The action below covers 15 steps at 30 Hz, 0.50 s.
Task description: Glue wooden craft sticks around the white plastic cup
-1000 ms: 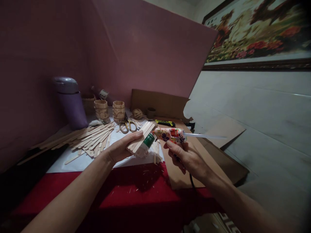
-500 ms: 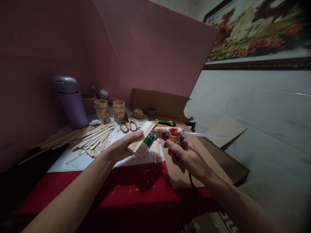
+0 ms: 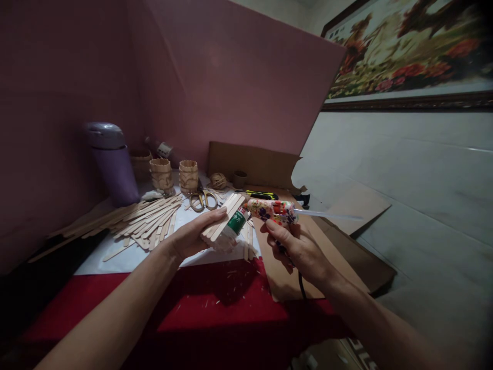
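Observation:
My left hand (image 3: 198,231) is closed around a clear plastic bottle piece (image 3: 235,222) with a green label. Several wooden craft sticks (image 3: 225,218) lie side by side along the bottle's left side, under my thumb. In my right hand (image 3: 292,244) is a flower-patterned hot glue gun (image 3: 271,210), with a clear glue stick (image 3: 327,214) jutting from its back end. The gun's nozzle points left, close to the upper end of the bottle; whether it touches, I cannot tell. My fingers hide most of the gun's handle.
Loose craft sticks (image 3: 154,218) fan out at left on white paper (image 3: 96,262). Behind them stand a purple flask (image 3: 117,169) and two stick-covered cups (image 3: 188,176). Scissors (image 3: 204,199), a twine ball (image 3: 218,180), a yellow utility knife (image 3: 262,195) and cardboard (image 3: 285,277) lie farther right.
The glue gun has shifted slightly right, its nozzle drawing back a little from the bottle. The bottle has turned a little in my left hand, baring more of its label.

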Motion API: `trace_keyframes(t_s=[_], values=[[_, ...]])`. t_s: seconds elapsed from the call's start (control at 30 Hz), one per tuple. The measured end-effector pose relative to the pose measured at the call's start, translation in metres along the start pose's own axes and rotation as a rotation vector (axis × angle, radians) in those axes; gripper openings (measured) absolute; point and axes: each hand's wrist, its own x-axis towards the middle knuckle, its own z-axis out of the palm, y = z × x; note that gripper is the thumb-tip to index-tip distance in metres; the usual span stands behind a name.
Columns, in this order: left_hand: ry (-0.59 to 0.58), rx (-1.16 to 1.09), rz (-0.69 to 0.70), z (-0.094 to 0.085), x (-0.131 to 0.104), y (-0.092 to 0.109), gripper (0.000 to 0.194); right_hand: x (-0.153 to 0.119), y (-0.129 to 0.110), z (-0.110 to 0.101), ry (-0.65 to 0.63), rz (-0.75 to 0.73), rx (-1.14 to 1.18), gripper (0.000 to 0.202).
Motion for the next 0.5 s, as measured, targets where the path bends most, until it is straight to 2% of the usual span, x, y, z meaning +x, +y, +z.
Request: trace_keyframes(t_s=[0.33, 0.43, 0.5], values=[[0.015, -0.021, -0.038, -0.001, 0.001, -0.001, 0.038, 0.0, -0.004, 0.004, -0.024, -0.018, 0.011, 0.051], [0.043, -0.037, -0.031, 0.0, 0.001, 0.0, 0.032, 0.006, 0.002, -0.008, 0.077, -0.096, -0.064, 0.054], [0.076, -0.067, -0.006, 0.001, 0.001, 0.001, 0.026, 0.012, 0.011, -0.023, 0.179, -0.162, -0.216, 0.053]])
